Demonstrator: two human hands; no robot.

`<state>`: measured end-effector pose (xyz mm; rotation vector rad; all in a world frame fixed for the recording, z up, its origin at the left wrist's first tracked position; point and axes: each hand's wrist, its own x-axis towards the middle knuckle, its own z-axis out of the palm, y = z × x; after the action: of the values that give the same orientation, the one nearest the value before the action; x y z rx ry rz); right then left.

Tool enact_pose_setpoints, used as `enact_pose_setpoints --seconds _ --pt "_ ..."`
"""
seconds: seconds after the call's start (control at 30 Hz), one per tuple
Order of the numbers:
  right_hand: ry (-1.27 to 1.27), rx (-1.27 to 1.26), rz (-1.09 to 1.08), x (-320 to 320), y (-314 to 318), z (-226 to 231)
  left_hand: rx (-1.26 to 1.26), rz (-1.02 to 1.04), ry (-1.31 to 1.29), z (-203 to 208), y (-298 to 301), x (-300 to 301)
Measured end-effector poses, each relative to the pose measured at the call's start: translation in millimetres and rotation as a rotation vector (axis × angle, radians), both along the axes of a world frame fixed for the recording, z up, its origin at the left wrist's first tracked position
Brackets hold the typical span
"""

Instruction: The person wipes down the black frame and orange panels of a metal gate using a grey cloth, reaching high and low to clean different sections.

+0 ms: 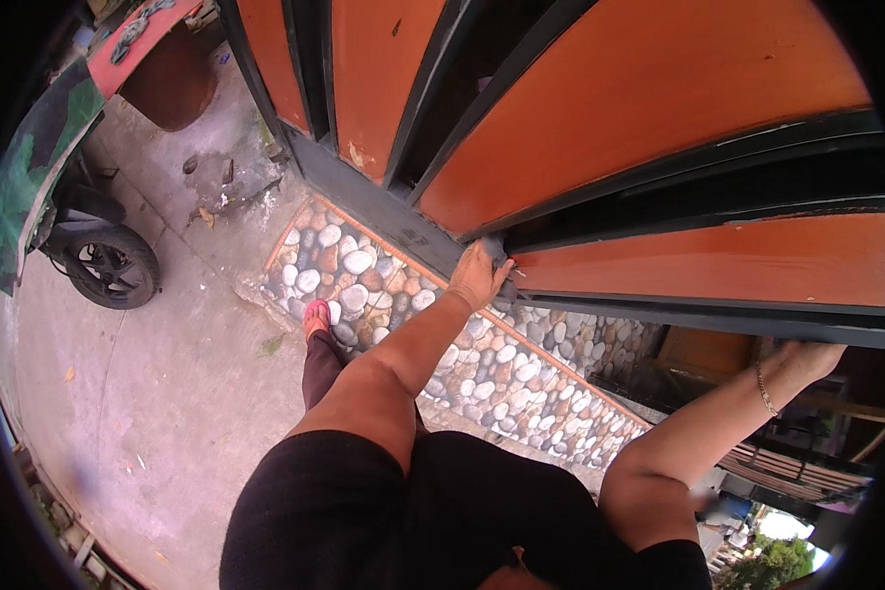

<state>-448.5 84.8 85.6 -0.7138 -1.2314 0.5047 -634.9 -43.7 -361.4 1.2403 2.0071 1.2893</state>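
Observation:
My left hand [477, 275] reaches forward to the lower part of a gate with orange panels [659, 128] and dark grey bars. Its fingers are closed on a crumpled grey cloth [495, 248], which presses against the dark frame [383, 211] where the bars meet the bottom rail. Over at the right, my right hand [821, 360] is at the edge of the lowest dark bar [698, 320]. That bar hides its fingers, so their grip cannot be made out. A thin bracelet [765, 388] circles the right wrist.
Under the gate runs a strip of pebble-patterned flooring [364, 275] with an orange border. One foot in a pink flip-flop [317, 317] stands at its edge. A motorcycle wheel [113, 265] is on the concrete [167, 413] at left. A slatted wooden piece [796, 472] lies at lower right.

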Motion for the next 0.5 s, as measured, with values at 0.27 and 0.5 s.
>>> enact_pose_setpoints --seconds 0.27,0.5 --pt "-0.052 0.013 -0.001 15 18 -2 -0.255 -0.110 0.238 8 -12 -10" --pt "0.009 -0.090 0.029 20 15 4 -0.542 -0.312 0.351 -64 -131 -6"
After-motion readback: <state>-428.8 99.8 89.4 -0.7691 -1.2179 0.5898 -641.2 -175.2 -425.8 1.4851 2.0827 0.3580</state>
